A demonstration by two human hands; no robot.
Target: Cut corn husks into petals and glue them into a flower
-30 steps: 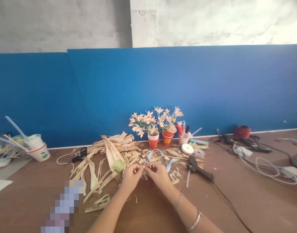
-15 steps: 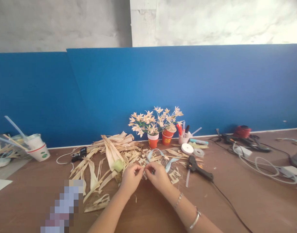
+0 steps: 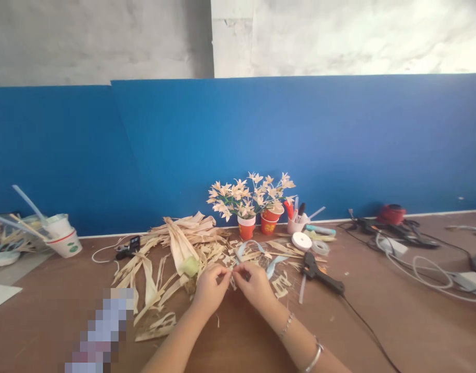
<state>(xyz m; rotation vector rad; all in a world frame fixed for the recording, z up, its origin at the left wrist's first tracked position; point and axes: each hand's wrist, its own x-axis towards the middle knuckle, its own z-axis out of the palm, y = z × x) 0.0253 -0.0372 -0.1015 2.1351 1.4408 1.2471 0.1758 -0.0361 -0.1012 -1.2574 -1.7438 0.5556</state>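
Observation:
My left hand [image 3: 211,290] and my right hand [image 3: 254,284] meet fingertip to fingertip over the table. Both are closed in a pinch. Whatever small piece sits between the fingers is too tiny and too covered to name. Just beyond them lie a light blue ribbon [image 3: 274,265] and scraps of dried husk [image 3: 212,248]. Left of my left hand spreads a heap of dry corn husks [image 3: 179,238] with a pale green piece [image 3: 189,266] at its near side. A black glue gun [image 3: 323,275] rests to the right of my right hand.
Behind stand red paper cups [image 3: 246,228] holding husk flowers [image 3: 235,192]. Near them are a white tape roll [image 3: 301,241] and a cup of tools [image 3: 296,225]. Cables [image 3: 416,267] and a power strip lie at right, a white cup [image 3: 65,243] at left. A blue partition [image 3: 261,129] closes the back.
The view has shifted slightly, so the scene sits a little lower and further right. My hands keep the same pinch, fingertips together.

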